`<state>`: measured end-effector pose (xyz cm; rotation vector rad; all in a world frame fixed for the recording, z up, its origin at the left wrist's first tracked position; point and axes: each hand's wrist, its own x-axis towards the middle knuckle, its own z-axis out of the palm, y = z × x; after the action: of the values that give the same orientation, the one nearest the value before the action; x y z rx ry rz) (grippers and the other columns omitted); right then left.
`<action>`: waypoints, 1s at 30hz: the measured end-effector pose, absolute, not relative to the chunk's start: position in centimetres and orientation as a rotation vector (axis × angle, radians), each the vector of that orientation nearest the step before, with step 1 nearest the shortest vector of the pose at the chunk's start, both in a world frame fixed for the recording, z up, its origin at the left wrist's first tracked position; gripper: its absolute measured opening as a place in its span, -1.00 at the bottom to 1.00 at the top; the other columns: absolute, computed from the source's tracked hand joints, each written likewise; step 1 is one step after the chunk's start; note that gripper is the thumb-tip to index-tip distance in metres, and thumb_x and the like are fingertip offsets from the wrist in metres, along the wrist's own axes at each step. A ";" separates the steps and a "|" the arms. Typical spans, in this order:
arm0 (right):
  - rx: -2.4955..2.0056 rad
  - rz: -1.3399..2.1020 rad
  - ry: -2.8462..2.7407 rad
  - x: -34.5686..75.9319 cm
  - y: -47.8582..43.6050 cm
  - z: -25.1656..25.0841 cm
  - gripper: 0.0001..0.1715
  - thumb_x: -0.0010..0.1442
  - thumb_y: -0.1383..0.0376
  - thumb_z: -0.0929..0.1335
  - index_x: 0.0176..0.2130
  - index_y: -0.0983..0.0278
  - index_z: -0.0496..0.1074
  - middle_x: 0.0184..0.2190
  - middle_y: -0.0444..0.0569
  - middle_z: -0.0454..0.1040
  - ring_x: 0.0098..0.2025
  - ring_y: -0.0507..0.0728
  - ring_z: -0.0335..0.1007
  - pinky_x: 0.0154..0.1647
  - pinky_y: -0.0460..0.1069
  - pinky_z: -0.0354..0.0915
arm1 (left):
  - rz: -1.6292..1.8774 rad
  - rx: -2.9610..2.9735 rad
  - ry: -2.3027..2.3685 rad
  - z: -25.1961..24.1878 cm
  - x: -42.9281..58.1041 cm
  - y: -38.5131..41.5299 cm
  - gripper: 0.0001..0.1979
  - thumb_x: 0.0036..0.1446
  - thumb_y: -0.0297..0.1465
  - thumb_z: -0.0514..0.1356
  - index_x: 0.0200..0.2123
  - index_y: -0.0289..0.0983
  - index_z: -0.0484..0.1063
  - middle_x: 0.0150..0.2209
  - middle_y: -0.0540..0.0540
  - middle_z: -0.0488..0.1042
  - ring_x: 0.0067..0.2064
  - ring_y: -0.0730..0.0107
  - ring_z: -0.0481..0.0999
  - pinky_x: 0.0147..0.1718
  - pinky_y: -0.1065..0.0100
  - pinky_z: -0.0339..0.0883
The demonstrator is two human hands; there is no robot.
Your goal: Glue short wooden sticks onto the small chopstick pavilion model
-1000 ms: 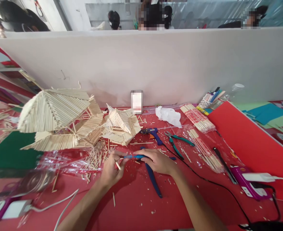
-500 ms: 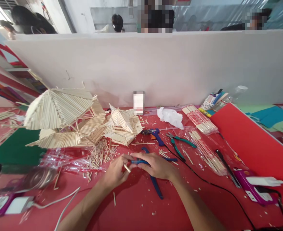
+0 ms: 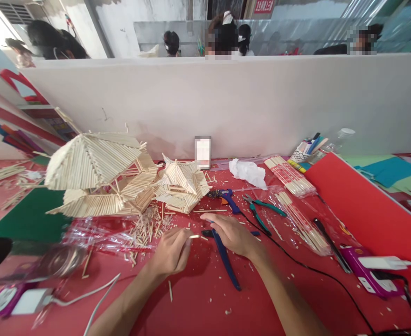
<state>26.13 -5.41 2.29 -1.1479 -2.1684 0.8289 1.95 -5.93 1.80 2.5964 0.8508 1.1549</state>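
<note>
My left hand [image 3: 172, 252] is closed, pinching a short wooden stick [image 3: 194, 236] that points to the right. Over a blue-handled cutting tool [image 3: 226, 263] on the red table lies my right hand [image 3: 231, 233], fingers stretched out. The tool's handles spread apart, and its middle is partly hidden by that hand. Behind the hands stands a small roofed model of wooden sticks [image 3: 180, 186]. Left of it is a larger stick pavilion [image 3: 93, 161] with a wide roof. Loose cut stick pieces [image 3: 149, 231] are heaped in front of the models.
A blue glue gun [image 3: 228, 199], green-handled pliers [image 3: 261, 207] and packs of sticks [image 3: 291, 175] lie on the right. A black cord [image 3: 296, 266] crosses the table towards a purple power strip [image 3: 369, 270]. A red board [image 3: 373, 205] leans there. White cables [image 3: 100, 291] lie at left.
My hands have moved apart. The left one has drawn the stick away from the cutting tool, and the right hand's fingers have loosened. The camera view has shifted slightly.
</note>
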 end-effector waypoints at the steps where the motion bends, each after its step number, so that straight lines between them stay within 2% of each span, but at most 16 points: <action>1: -1.182 0.847 -2.173 25.9 -5.6 2.6 -0.55 0.48 0.36 0.15 0.25 0.21 0.35 0.16 0.03 0.51 0.17 0.18 0.47 0.16 0.08 0.38 | 1.169 2.599 0.848 1.9 1.9 -6.0 -0.84 0.33 -0.54 -0.03 -0.25 -0.19 0.25 -0.49 0.03 0.40 -0.51 0.42 0.35 -0.45 0.39 0.21; 4: -1.210 0.901 -2.177 25.2 -6.1 3.2 -0.55 0.48 0.37 0.15 0.25 0.18 0.35 0.12 0.01 0.55 0.12 0.18 0.52 0.09 0.05 0.40 | 1.220 2.553 0.825 2.0 1.8 -6.1 -0.84 0.32 -0.56 0.00 -0.22 -0.20 0.29 -0.44 0.00 0.49 -0.47 0.42 0.43 -0.42 0.40 0.29; 9: -1.231 0.887 -2.241 24.0 -6.7 3.2 -0.56 0.48 0.26 0.22 0.27 0.13 0.37 0.13 -0.01 0.55 0.11 0.22 0.53 0.11 0.06 0.37 | 1.272 2.448 0.803 2.6 1.8 -6.4 -0.76 0.32 -0.56 0.04 -0.04 -0.23 0.41 -0.32 -0.08 0.56 -0.36 0.38 0.52 -0.34 0.38 0.39; 13: -1.306 0.824 -2.281 22.5 -6.9 2.4 -0.49 0.43 0.23 0.28 0.31 0.21 0.33 0.05 0.07 0.59 0.05 0.26 0.55 0.05 0.07 0.39 | 1.306 2.416 0.750 2.9 2.1 -6.6 -0.70 0.31 -0.56 0.09 0.03 -0.22 0.47 -0.18 -0.16 0.58 -0.18 0.35 0.58 -0.19 0.35 0.48; 16: -1.395 0.815 -2.264 21.2 -6.9 1.8 -0.43 0.40 0.26 0.28 0.33 0.31 0.30 -0.01 0.14 0.60 0.01 0.29 0.56 -0.02 0.08 0.41 | 1.357 2.397 0.764 2.6 2.3 -6.5 -0.69 0.29 -0.56 0.15 0.02 -0.19 0.52 -0.23 -0.11 0.55 -0.22 0.40 0.56 -0.24 0.41 0.48; 19: -1.476 0.827 -2.237 20.1 -6.8 1.2 -0.36 0.36 0.34 0.28 0.38 0.37 0.23 0.04 0.20 0.57 0.04 0.31 0.54 -0.03 0.08 0.41 | 1.335 2.379 0.738 2.4 2.6 -6.5 -0.67 0.29 -0.57 0.17 0.05 -0.15 0.53 -0.28 -0.08 0.55 -0.28 0.44 0.56 -0.29 0.46 0.47; 24: -1.512 0.798 -2.246 19.2 -7.2 0.3 -0.31 0.36 0.40 0.27 0.42 0.24 0.19 0.18 0.19 0.45 0.14 0.32 0.44 0.06 0.10 0.37 | 1.286 2.342 0.724 2.2 3.0 -6.5 -0.65 0.32 -0.55 0.17 0.09 -0.14 0.52 -0.23 -0.09 0.59 -0.27 0.46 0.59 -0.29 0.48 0.49; 27: -1.498 0.752 -2.248 19.4 -7.3 0.2 -0.42 0.35 0.42 0.28 0.32 0.24 0.31 0.15 0.16 0.43 0.07 0.28 0.44 0.05 0.10 0.36 | 1.280 2.344 0.781 1.6 2.9 -6.5 -0.63 0.33 -0.54 0.16 0.14 -0.14 0.47 -0.28 -0.06 0.57 -0.32 0.46 0.56 -0.33 0.48 0.48; 30: -1.474 0.717 -2.244 20.1 -7.2 0.7 -0.67 0.30 0.48 0.31 0.03 0.27 0.49 -0.01 0.08 0.48 -0.10 0.19 0.47 -0.10 0.01 0.34 | 1.281 2.345 0.851 0.6 2.5 -6.6 -0.55 0.34 -0.52 0.14 0.25 -0.13 0.36 -0.29 -0.07 0.57 -0.33 0.43 0.56 -0.33 0.45 0.49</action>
<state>20.07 -7.22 0.75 -1.4736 -2.2443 0.7171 2.50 -6.58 0.63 2.3454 0.8508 1.2811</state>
